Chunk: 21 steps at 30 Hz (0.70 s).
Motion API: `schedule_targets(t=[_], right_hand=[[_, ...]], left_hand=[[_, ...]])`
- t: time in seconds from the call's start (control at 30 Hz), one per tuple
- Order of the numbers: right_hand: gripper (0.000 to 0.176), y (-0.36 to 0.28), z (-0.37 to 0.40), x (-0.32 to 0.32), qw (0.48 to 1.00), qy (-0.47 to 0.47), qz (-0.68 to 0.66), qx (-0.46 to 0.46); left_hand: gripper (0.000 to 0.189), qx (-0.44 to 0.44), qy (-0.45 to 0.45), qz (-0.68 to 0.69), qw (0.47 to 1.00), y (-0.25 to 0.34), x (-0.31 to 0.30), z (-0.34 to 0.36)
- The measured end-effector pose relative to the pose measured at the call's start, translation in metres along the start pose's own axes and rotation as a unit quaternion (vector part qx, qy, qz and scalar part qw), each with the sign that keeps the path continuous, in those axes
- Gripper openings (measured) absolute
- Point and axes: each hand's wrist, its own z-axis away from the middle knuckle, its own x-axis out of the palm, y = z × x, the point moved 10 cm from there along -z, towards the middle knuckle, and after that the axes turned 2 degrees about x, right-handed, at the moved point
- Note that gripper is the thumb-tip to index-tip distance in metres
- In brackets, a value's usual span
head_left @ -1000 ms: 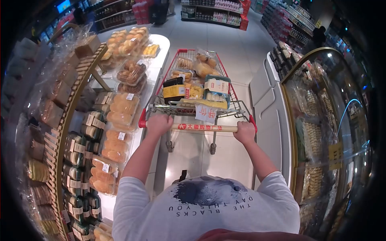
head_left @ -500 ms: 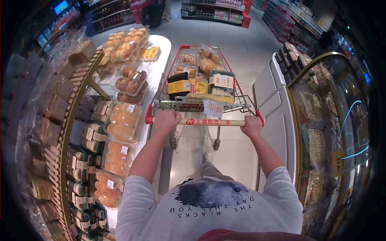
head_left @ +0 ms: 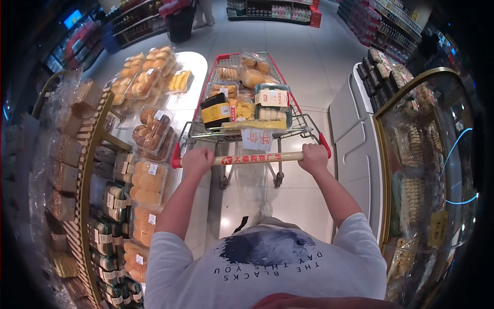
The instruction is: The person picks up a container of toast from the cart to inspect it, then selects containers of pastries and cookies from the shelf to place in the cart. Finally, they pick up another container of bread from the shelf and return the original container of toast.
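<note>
My left hand [head_left: 198, 161] is wrapped round the left end of the cart's pale handle bar [head_left: 260, 158], beside its red corner piece. At the bar's right end, my right hand [head_left: 313, 157] grips it the same way. Beyond the bar, the wire shopping cart [head_left: 282, 77] holds several bakery packs: a black tray with a yellow label [head_left: 216, 112], a green-edged box with a cream label [head_left: 272, 99], a yellow pack [head_left: 246, 109] and bagged buns [head_left: 256, 76]. A white paper sign with red characters [head_left: 257, 139] hangs at the basket's near edge.
On the left, a white display counter [head_left: 198, 64] bears packed buns beside a slatted rack [head_left: 87, 195]. A white cabinet [head_left: 355, 149] and a glass-fronted bread case [head_left: 411, 170] line the right. Tiled floor [head_left: 309, 46] runs ahead to drink shelves; a person's legs [head_left: 204, 13] show near a dark bin [head_left: 180, 26].
The cart and both hands have shifted slightly left in view, and the bar is tilted more. The counter's far end sits lower and further left. Both hands keep their hold.
</note>
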Motion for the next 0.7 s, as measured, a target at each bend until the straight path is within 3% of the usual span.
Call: schedule_targets(t=[0.4,0.7], right_hand=[[0.019,0.058,-0.081,0.052,0.999,0.011,-0.033,-0.019],[0.017,0.092,-0.124,0.082,0.999,0.0,-0.025,-0.022]], left_hand=[[0.025,-0.051,0.012,-0.015,0.998,0.012,0.021,-0.084],[0.025,-0.014,0.031,-0.012,0.999,0.03,0.035,-0.135]])
